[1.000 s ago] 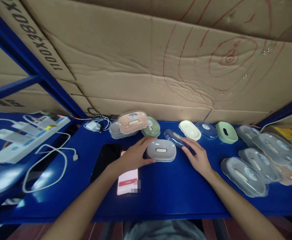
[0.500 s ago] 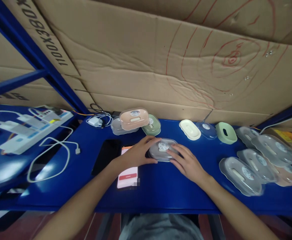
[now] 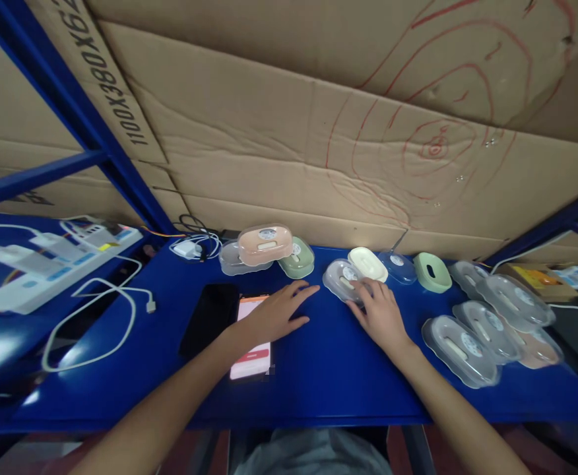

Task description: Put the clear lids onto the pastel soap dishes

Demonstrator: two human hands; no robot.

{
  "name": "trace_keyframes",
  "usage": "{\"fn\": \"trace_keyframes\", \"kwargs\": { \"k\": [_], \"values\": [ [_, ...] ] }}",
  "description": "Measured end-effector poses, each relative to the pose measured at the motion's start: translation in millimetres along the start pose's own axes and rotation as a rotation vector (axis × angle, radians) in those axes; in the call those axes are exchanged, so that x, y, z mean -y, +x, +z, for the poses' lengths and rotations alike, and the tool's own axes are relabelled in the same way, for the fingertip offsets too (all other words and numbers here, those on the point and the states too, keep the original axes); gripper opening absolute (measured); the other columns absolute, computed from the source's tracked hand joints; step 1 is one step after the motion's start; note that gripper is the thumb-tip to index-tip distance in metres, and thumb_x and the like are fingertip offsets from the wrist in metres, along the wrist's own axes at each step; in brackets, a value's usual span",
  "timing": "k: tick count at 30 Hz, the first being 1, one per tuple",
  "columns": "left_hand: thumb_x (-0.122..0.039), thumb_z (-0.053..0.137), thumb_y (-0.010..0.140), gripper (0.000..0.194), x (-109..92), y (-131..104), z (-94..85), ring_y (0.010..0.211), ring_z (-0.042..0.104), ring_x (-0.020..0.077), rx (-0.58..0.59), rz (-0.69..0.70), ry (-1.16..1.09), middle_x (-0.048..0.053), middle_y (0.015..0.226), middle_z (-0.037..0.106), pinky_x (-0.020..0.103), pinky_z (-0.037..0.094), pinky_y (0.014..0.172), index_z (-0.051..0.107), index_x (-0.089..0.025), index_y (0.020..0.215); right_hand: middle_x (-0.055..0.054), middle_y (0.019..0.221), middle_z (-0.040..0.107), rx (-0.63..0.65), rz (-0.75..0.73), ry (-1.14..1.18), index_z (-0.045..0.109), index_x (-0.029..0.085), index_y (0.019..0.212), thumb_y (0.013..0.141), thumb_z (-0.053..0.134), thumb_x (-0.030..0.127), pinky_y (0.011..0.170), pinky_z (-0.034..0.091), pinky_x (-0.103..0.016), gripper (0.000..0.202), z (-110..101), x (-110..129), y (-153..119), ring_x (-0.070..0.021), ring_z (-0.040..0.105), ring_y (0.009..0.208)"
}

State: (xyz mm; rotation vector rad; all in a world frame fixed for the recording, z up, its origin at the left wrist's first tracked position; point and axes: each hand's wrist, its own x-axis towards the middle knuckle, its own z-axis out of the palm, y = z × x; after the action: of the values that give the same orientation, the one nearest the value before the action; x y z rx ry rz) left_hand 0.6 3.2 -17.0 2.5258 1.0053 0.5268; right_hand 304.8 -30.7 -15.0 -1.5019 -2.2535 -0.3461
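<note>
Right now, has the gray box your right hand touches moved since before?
Yes. The gray box moved rightward and back, away from the lit phone, toward the cream piece.

The grey lidded box (image 3: 337, 282) looks to be of plastic, with a clear, glossy cover and a paper-like label (image 3: 350, 272). The cream lid (image 3: 369, 265) and the green box (image 3: 428, 280) seem also plastic, smooth and rather matt. The blue tabletop (image 3: 328, 396) is smooth and shiny, like painted metal. Behind it, the cardboard panel (image 3: 249, 119) is matt and creased. The black phone (image 3: 210, 318) shows a smooth, glass-like face, and the power strip (image 3: 26, 288) appears of white plastic.
</note>
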Motion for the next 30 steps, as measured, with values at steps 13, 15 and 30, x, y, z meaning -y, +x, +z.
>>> {"fn": "trace_keyframes", "kwargs": {
  "k": [13,15,30],
  "values": [
    [-0.026,0.061,0.106,0.047,-2,-1,3.0,0.129,0.067,0.0328,0.014,0.084,0.157,0.014,0.159,0.052,0.052,0.056,0.109,0.056,-0.027,0.152,-0.032,0.168,0.04,0.033,0.462,-0.073,0.039,0.006,0.164,0.111,0.033,0.055,0.123,0.031,-0.073,0.072,41,-66,6,-0.0426,0.036,0.159],
    [-0.026,0.058,0.107,0.043,-2,-1,4.3,0.128,0.068,0.0322,0.011,0.094,0.174,0.013,0.158,0.053,0.052,0.056,0.109,0.058,-0.027,0.15,-0.035,0.163,0.044,0.033,0.549,-0.113,0.04,0.005,0.163,0.11,0.032,0.061,0.12,0.029,-0.078,0.077,42,-72,2,-0.046,0.039,0.155],
    [-0.025,0.051,0.109,0.034,2,0,12.4,0.136,0.062,0.0324,-0.013,0.165,0.221,0.014,0.146,0.064,0.052,0.054,0.111,0.068,-0.023,0.139,-0.032,0.149,0.058,-0.003,0.852,-0.291,0.051,0.007,0.156,0.098,0.038,0.017,0.114,0.031,-0.079,0.06,10,-105,13,-0.0438,0.051,0.144]
  ]
}}
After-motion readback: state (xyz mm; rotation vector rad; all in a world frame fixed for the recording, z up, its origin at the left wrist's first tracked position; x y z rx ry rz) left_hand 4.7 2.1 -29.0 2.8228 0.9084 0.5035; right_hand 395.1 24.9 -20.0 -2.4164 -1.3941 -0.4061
